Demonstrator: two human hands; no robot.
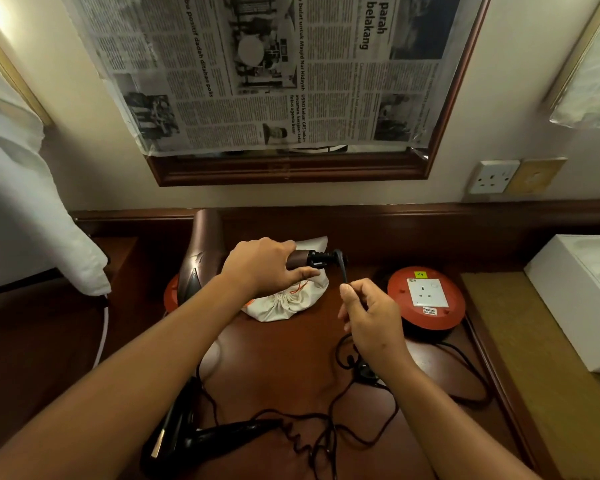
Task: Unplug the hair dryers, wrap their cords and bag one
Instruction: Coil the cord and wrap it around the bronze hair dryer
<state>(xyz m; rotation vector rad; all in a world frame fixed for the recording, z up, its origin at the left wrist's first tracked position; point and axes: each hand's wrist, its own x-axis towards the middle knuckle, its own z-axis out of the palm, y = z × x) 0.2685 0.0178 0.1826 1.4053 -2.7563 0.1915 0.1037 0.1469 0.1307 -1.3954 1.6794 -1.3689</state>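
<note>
A: Nearest the camera?
B: Black dryer [219, 436] lying on the desk [278, 362] at lower left, its cord [329, 431] in a loose tangle across the wood toward the centre. A plug [364, 372] lies in the loops, under the right wrist.

A: Hands?
B: Right hand [371, 320] pinches a dark cord just below the brown dryer's [201, 251] handle end, fingers curled. Left hand [267, 268] is wrapped round that handle, barrel pointing up at the left, held above the desk.

A: Beneath them?
B: White drawstring bag [284, 303], mouth gathered, on the desk directly under the left hand. Red reel [426, 299] with a socket just right of the right hand; a second red disc [170, 292] peeks from behind the brown dryer.

A: Edges?
B: White box [575, 299] on a tan ledge at the right. White cloth [32, 216] hangs at the left. Raised wood lip along the back.

A: Wall?
B: Wall socket [494, 176] upper right. Newspaper [257, 71] covers a framed mirror.
</note>
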